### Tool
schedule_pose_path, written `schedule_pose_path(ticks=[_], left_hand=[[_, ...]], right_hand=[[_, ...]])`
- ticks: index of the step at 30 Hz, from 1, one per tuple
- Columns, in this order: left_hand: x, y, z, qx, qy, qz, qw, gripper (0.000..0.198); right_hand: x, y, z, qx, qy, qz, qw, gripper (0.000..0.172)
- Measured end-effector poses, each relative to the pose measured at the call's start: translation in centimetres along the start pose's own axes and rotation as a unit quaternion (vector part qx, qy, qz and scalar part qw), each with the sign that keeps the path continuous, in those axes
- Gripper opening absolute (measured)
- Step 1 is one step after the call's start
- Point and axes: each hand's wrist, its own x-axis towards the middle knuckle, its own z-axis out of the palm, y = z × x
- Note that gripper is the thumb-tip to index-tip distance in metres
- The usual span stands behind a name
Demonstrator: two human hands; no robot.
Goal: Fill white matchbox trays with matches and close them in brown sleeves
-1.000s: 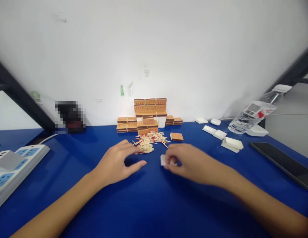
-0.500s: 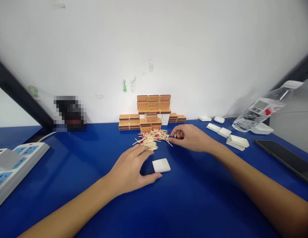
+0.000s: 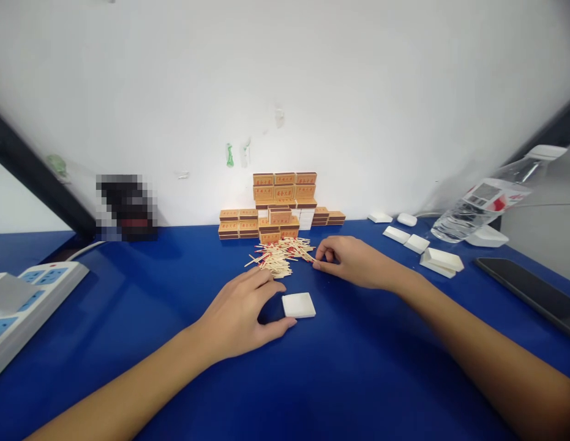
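A small white matchbox tray lies on the blue table. My left hand rests beside it, thumb and forefinger spread around its left side. The hand is open, with its fingertips close to the tray's edge. Beyond it is a loose heap of red-tipped matchsticks. At the heap's right edge my right hand has its thumb and forefinger pinched at the end of a matchstick, its other fingers curled. Behind the heap, matchboxes stand stacked in a stepped wall.
At right lie several white trays, a small white rounded case, a tilted water bottle and a black phone. A power strip lies at left. A white wall closes off the back.
My right thumb and forefinger have drawn together at the heap's right edge, and the hand has come slightly lower. My left hand and the white tray stay almost where they were.
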Motion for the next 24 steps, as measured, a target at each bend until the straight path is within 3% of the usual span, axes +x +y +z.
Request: schedule_pose_path(ticks=[9,24], left_hand=[[-0.1,-0.2,-0.5,-0.003,-0.011,-0.003,1.0,0.034],[0.0,-0.1,0.0,-0.028,-0.019,-0.01,0.999,0.042]], right_hand=[[-0.8,1.1,-0.5,0.041,-0.06,-0.024,0.997,0.019],[-1.9,1.4,-1.6,0.045,-0.073,-0.054,0.995,0.022]])
